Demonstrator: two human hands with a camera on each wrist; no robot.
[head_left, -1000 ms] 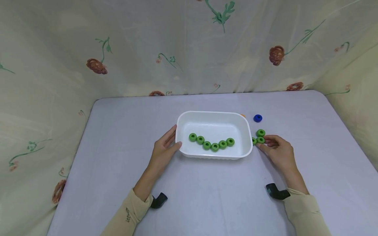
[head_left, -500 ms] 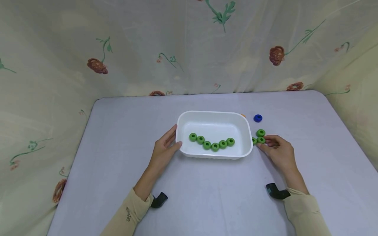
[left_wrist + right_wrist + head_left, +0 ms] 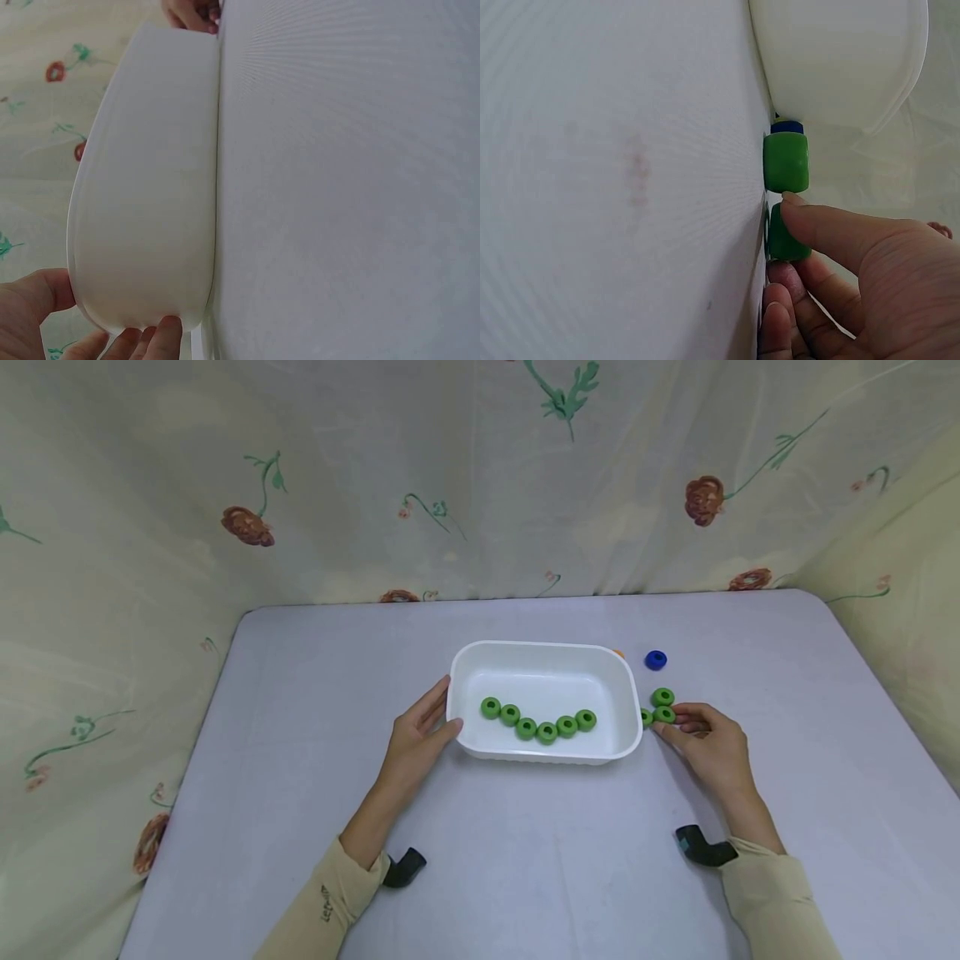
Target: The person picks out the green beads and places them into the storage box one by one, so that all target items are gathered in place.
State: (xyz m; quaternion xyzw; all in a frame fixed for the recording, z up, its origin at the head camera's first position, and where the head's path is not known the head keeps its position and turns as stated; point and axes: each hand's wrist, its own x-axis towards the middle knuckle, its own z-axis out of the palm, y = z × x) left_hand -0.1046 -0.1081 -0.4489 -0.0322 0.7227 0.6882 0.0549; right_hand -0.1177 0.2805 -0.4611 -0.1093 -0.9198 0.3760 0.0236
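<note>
A white rectangular plastic tray sits mid-table, its inside bearing a curved row of several green beads. At the tray's left end my left hand holds it, thumb at the rim and fingertips against the outer wall; the left wrist view shows these fingers too. To the right of the tray, my right hand pinches a green bead between thumb and fingers, low at the tabletop. Another green bead lies beside it near the tray, and a third green bead lies just behind.
A blue bead lies farther back on the right. Something orange peeks out behind the tray's far right corner, mostly hidden. A white cloth covers the table. Flower-printed curtains hang behind and at the sides.
</note>
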